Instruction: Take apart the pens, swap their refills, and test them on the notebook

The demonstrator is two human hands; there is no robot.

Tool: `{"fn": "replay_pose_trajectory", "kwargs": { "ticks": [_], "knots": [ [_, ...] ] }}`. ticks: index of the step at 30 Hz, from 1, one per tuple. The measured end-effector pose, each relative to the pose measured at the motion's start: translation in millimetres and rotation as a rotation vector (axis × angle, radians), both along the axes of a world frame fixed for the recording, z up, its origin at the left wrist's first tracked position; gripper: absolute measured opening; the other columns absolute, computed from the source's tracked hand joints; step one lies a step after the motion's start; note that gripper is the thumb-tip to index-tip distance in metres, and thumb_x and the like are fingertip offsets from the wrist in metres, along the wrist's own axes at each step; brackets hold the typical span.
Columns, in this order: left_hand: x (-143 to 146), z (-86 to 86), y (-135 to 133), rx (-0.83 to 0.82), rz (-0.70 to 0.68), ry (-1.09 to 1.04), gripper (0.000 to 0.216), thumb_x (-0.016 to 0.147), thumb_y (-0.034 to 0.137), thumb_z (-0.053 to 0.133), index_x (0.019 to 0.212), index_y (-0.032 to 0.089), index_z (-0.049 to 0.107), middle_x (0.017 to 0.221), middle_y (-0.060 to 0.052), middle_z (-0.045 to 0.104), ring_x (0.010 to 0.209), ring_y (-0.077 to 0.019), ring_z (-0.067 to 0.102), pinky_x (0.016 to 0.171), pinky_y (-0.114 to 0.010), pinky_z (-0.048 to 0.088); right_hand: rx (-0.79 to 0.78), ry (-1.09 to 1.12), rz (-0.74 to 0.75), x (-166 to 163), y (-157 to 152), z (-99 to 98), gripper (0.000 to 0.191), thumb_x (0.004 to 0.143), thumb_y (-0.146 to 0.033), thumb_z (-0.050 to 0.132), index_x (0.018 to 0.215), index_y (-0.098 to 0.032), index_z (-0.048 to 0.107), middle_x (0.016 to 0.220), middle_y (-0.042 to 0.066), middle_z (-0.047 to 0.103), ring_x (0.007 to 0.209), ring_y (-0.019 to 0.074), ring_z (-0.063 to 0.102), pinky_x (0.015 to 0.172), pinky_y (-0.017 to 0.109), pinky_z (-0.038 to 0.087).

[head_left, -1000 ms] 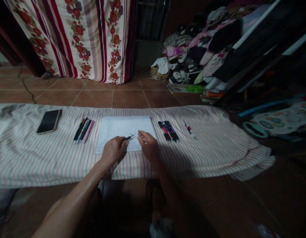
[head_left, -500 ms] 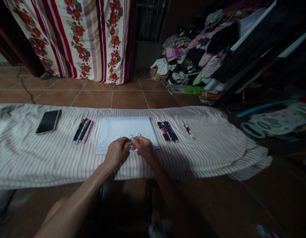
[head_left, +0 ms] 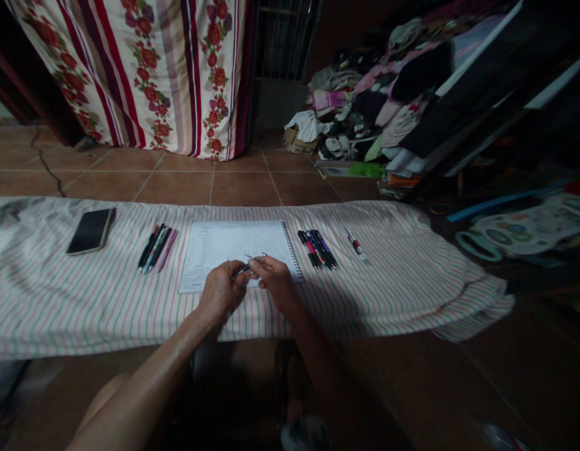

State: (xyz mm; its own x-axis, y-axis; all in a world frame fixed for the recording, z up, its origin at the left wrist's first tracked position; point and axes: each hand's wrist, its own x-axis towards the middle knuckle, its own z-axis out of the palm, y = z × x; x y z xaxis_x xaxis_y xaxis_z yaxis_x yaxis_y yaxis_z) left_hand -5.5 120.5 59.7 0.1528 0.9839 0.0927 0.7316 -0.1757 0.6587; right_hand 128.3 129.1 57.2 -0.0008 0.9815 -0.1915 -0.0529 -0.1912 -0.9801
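Observation:
Above the front part of a white spiral notebook [head_left: 233,241], my two hands are close together. My left hand [head_left: 220,289] is closed round a dark pen barrel [head_left: 243,269], which points up and right toward the other hand. The fingertips of my right hand [head_left: 274,279] pinch at the barrel's far end, closed on a slim pen part whose shiny tip [head_left: 264,254] pokes out above them. A tiny light piece [head_left: 248,256] shows just beyond the fingers; whether it lies on the page or is held, I cannot tell.
Several pens [head_left: 157,249] lie left of the notebook, and several more [head_left: 318,250] right of it. Farther right is a single pen [head_left: 356,245]. A phone [head_left: 91,231] rests at the left on the striped cloth [head_left: 403,269]. Clothes [head_left: 365,94] are heaped behind.
The two hands have drawn slightly apart, and more of the dark barrel shows between them. The shiny tip stands out less above my right fingers. Everything on the cloth is unmoved.

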Motion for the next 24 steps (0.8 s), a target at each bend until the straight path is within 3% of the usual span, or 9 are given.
{"fn": "replay_pose_trajectory", "kwargs": {
  "ticks": [12, 24],
  "knots": [
    [1, -0.3, 1, -0.026, 0.046, 0.009, 0.022, 0.083, 0.029, 0.049, 0.091, 0.015, 0.065, 0.084, -0.007, 0.068, 0.077, -0.0174, 0.062, 0.069, -0.027, 0.042, 0.007, 0.094, -0.091, -2, 3, -1.7, 0.031, 0.06, -0.032, 0.065, 0.085, -0.015, 0.06, 0.059, -0.003, 0.057, 0.052, 0.0086, 0.048, 0.046, 0.021, 0.034],
    [0, -0.3, 1, -0.044, 0.042, -0.014, 0.023, 0.083, 0.029, 0.047, 0.089, 0.016, 0.065, 0.079, -0.005, 0.068, 0.07, -0.0153, 0.06, 0.064, -0.025, 0.04, 0.019, 0.138, -0.165, -2, 10, -10.1, 0.032, 0.054, -0.032, 0.069, 0.079, -0.016, 0.056, 0.057, -0.003, 0.058, 0.052, 0.0097, 0.052, 0.045, 0.021, 0.034]
  ]
}}
